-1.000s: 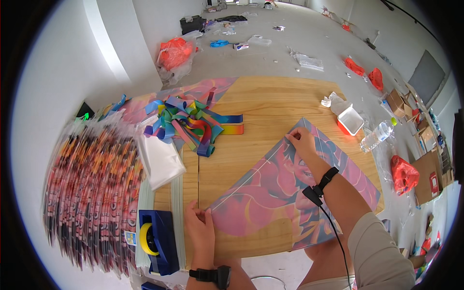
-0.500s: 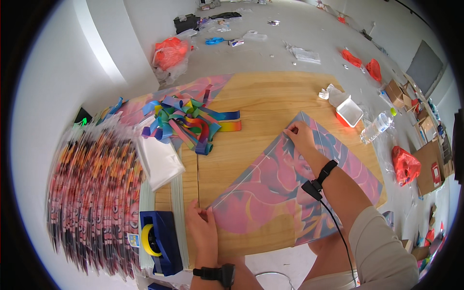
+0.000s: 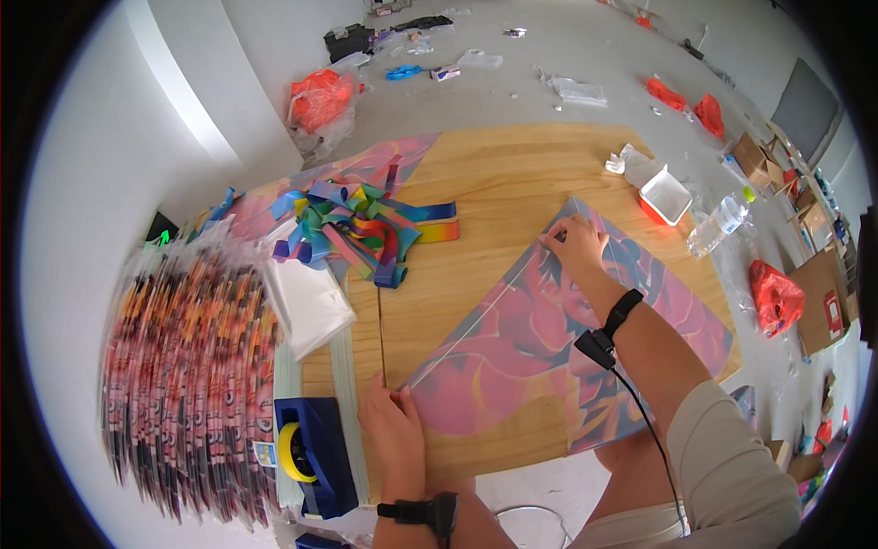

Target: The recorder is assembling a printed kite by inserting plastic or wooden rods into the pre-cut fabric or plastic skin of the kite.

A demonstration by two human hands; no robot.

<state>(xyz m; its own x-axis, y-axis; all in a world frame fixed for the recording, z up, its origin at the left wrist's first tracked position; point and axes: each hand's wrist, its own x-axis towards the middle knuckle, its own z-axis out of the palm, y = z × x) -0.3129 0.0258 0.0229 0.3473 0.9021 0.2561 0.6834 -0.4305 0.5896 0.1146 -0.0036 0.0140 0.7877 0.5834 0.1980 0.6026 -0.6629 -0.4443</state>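
A triangular kite (image 3: 494, 339) of pink, purple and blue printed fabric lies on the wooden table, with a thin pale rod along its left slanting edge. My left hand (image 3: 393, 425) is at its left corner, thumb and fingertips closed on that corner. Near the top corner, my right hand (image 3: 581, 247) has its fingers bent and pinched at the slanting edge, close to the upper part of the rod. Its fingertips partly hide what lies under them. Both wrists wear black straps, and a cable runs from the right one.
Colourful ribbons (image 3: 352, 229) lie in a heap beside clear plastic bags (image 3: 311, 306). A blue tape dispenser (image 3: 315, 457) stands at the near left, by a stack of packed prints (image 3: 187, 384). At the right are a white-lined tray (image 3: 666, 199) and a water bottle (image 3: 721, 224).
My right hand has shifted slightly, its fingers now more curled over the kite's edge near the top. My left hand stays at the left corner. The whole view has shifted slightly.
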